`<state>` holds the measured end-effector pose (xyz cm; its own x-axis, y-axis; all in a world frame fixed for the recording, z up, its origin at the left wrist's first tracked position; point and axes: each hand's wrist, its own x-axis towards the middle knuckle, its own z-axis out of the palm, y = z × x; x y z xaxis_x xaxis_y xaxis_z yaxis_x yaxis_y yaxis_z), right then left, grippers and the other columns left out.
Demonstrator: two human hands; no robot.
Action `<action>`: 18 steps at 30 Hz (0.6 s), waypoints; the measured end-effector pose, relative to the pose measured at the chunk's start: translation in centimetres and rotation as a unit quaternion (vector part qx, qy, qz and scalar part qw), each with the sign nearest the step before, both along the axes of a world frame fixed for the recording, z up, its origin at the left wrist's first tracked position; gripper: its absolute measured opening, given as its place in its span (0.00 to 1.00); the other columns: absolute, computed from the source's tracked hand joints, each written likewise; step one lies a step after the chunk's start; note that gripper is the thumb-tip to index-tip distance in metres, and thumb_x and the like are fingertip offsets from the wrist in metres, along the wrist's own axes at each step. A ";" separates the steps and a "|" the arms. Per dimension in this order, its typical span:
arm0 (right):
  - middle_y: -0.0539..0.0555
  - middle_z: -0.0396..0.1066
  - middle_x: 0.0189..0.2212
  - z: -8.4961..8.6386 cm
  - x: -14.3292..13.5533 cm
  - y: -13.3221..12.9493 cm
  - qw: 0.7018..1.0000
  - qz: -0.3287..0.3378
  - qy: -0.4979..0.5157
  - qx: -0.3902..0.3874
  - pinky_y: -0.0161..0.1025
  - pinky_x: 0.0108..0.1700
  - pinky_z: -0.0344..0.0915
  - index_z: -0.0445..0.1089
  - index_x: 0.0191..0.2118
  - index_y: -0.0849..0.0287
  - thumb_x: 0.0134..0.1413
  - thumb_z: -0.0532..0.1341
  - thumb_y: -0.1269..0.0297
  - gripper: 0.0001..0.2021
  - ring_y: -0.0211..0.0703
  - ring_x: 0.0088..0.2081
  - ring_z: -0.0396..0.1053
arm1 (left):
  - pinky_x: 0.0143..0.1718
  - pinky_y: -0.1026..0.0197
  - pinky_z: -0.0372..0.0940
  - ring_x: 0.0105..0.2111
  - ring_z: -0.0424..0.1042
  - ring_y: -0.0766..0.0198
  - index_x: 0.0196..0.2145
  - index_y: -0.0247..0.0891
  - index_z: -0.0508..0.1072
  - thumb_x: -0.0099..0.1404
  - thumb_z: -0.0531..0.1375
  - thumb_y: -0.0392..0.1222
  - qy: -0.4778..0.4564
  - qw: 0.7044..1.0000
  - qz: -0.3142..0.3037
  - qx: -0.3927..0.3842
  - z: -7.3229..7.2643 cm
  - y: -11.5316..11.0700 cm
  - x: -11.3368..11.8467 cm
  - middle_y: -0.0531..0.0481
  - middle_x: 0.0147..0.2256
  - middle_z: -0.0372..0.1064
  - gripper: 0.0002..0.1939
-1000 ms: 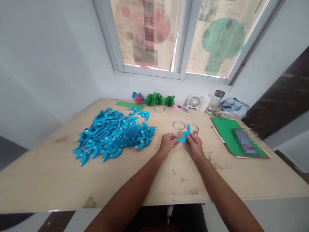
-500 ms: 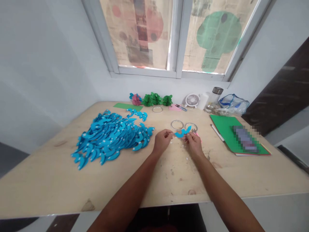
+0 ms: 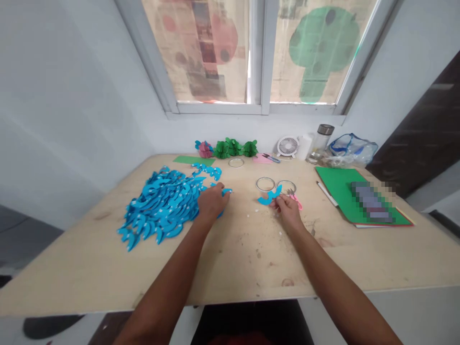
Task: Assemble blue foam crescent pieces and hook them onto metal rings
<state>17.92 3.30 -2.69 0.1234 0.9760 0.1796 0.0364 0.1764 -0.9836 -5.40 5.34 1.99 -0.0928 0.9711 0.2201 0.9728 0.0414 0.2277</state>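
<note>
My right hand (image 3: pixel 286 211) pinches a blue curved paper cutout (image 3: pixel 268 198) with pointed tips, held just above the tabletop. Over the right edge of a large heap of similar blue cutouts (image 3: pixel 165 199), many with small white marks, lies my left hand (image 3: pixel 211 201). Its back faces me and its fingertips are hidden among the pieces, so I cannot make out whether it grips one. Pink-handled scissors (image 3: pixel 296 200) lie right beside my right hand. Two metal rings, the left ring (image 3: pixel 265 184) and the right ring (image 3: pixel 286 187), sit just beyond the held cutout.
Green folded-paper shapes (image 3: pixel 233 147), a small white fan (image 3: pixel 288 145), a glass bottle (image 3: pixel 321 143) and a plastic bag (image 3: pixel 354 149) line the back wall. Dark snips (image 3: pixel 272 158) rest on pink paper. At right lie a white pen (image 3: pixel 327 194) and a green sheet (image 3: pixel 336 191) under a blurred object.
My left hand has moved left, away from the cutout in my right hand, onto the blue heap. The right hand still holds its cutout in nearly the same place.
</note>
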 end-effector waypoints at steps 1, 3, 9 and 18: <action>0.51 0.70 0.20 0.0 0.0 0.0 1.000 0.004 -0.001 0.001 0.36 0.28 0.57 0.70 0.22 0.58 0.48 0.57 0.57 0.12 0.39 0.23 0.63 | 0.35 0.57 0.60 0.40 0.70 0.50 0.37 0.38 0.71 0.61 0.52 0.46 0.017 1.000 -0.002 -0.003 -0.3 0.0 -0.2 0.39 0.38 0.72 0.13; 0.52 0.71 0.21 0.0 -0.1 0.0 1.000 0.004 0.003 0.002 0.37 0.28 0.58 0.70 0.22 0.58 0.47 0.57 0.57 0.12 0.40 0.24 0.63 | 0.36 0.57 0.60 0.40 0.69 0.50 0.37 0.37 0.71 0.61 0.51 0.46 0.039 0.999 -0.011 -0.012 -0.9 0.2 -0.4 0.38 0.38 0.71 0.14; 0.51 0.70 0.20 -0.2 0.1 0.0 1.000 0.000 0.011 -0.005 0.36 0.26 0.57 0.70 0.22 0.58 0.47 0.57 0.58 0.12 0.38 0.22 0.62 | 0.34 0.58 0.60 0.39 0.70 0.50 0.41 0.37 0.71 0.61 0.49 0.37 0.040 0.999 0.004 -0.007 -2.2 0.4 -0.5 0.38 0.37 0.72 0.14; 0.51 0.69 0.19 0.7 -0.6 -0.7 0.997 0.065 0.036 -0.038 0.33 0.25 0.56 0.71 0.21 0.59 0.46 0.60 0.58 0.11 0.36 0.22 0.62 | 0.36 0.61 0.62 0.34 0.72 0.58 0.47 0.39 0.69 0.59 0.53 0.36 -0.165 0.977 0.001 0.136 -0.8 -2.4 0.1 0.47 0.33 0.74 0.18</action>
<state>17.35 2.55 -1.98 0.0048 0.9950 0.0996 -0.0532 0.0997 -0.9936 -5.29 2.97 1.14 -0.2049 0.8801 0.4282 0.8450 -0.0617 0.5312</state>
